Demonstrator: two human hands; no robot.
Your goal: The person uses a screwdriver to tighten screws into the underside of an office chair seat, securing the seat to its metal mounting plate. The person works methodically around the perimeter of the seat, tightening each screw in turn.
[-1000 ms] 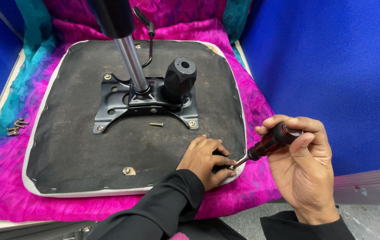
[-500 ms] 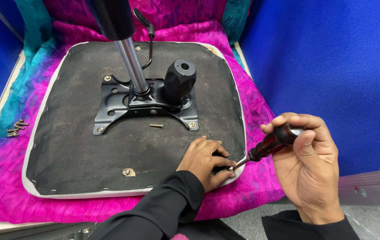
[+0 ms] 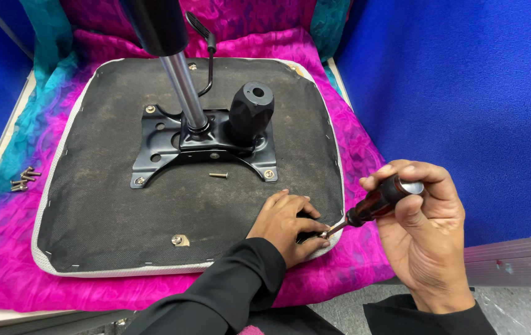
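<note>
From the head camera, the right hand (image 3: 430, 242) wraps a dark-handled screwdriver (image 3: 377, 203) at four o'clock of the seat base (image 3: 104, 217). The left hand (image 3: 287, 223) pinches something small at the tip; what, I cannot tell. The screwdriver looks light, stiff, best gripped at its handle.

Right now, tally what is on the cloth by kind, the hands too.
Hands: 2, the left hand on the seat's near corner, the right hand gripping the tool
Screwdriver: 1
Upturned chair seat: 1
Black mounting plate with gas cylinder: 1
Loose screw on the seat: 1
Cluster of screws on the cloth: 1
Total: 7
</note>
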